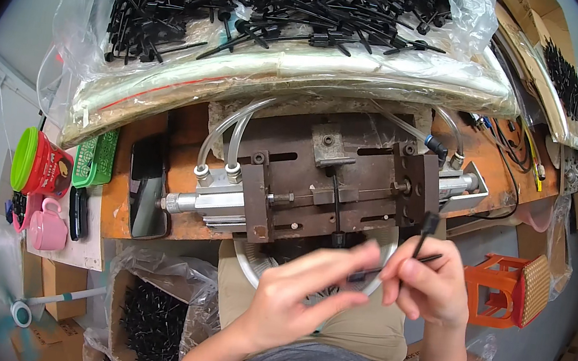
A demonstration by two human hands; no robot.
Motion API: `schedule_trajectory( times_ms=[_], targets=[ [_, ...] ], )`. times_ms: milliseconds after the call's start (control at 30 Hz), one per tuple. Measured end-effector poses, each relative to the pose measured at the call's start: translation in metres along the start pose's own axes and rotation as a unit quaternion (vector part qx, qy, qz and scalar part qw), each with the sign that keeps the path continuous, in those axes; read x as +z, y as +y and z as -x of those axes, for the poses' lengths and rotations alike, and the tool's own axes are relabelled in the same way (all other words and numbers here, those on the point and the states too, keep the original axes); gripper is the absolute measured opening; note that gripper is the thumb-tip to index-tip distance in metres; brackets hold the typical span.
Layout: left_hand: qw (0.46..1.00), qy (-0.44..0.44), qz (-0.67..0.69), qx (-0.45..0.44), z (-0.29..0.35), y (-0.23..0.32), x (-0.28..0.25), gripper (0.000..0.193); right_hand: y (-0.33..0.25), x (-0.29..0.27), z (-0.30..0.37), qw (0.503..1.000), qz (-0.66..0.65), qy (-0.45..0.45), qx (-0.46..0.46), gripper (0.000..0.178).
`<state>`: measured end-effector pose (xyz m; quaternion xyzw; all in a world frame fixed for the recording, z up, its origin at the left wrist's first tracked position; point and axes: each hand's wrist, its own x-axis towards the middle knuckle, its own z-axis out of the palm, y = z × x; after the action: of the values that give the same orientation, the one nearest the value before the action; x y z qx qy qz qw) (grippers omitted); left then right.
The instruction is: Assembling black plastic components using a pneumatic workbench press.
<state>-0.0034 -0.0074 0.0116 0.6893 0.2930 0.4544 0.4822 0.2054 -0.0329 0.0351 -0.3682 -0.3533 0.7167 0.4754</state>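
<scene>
My right hand [436, 282] is closed around thin black plastic stems [427, 231] with thicker heads; one sticks up from between the thumb and fingers. Beside it, my left hand [291, 299] has its fingers stretched out and the thumb apart. A dark piece shows between the two hands, partly hidden by the fingers. Just beyond them stands a brown metal fixture [258, 195]. A similar black stem [337, 200] lies lengthwise in its middle, below a small metal bracket [328, 144]. Silver air cylinders [209, 203] with clear hoses sit at both ends.
Past the fixture, a plastic-lined tray [297, 61] holds a heap of black stems. A dark phone [147, 187], pink mug [47, 227] and red bucket [50, 165] are on the left. Below stands a lined box of black parts [152, 323]. An orange stool [498, 285] is right.
</scene>
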Motion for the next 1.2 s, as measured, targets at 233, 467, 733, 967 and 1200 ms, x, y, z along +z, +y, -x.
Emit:
schedule_trajectory(
  times_ms=[233,467,733,967,1200],
  targets=[
    [0.996,0.025,-0.079,0.022,0.013,0.015,-0.012,0.037,0.007,-0.001,-0.006,0.991,-0.017,0.071,-0.114,0.035],
    [0.966,0.070,-0.246,0.041,0.009,-0.002,-0.001,0.043,0.006,-0.007,-0.007,0.941,0.176,0.128,-0.258,0.057],
    [0.866,0.022,-0.491,0.095,-0.002,-0.020,0.007,0.029,0.000,0.011,-0.005,0.945,0.106,0.144,-0.274,0.091],
    [0.862,-0.002,-0.499,0.089,-0.011,-0.010,0.003,0.030,-0.004,0.006,0.001,0.923,0.224,0.108,-0.294,0.039],
    [0.917,-0.009,-0.392,0.068,-0.035,0.025,-0.027,0.022,0.007,0.009,-0.018,0.743,0.559,0.096,-0.356,0.033]
  ],
)
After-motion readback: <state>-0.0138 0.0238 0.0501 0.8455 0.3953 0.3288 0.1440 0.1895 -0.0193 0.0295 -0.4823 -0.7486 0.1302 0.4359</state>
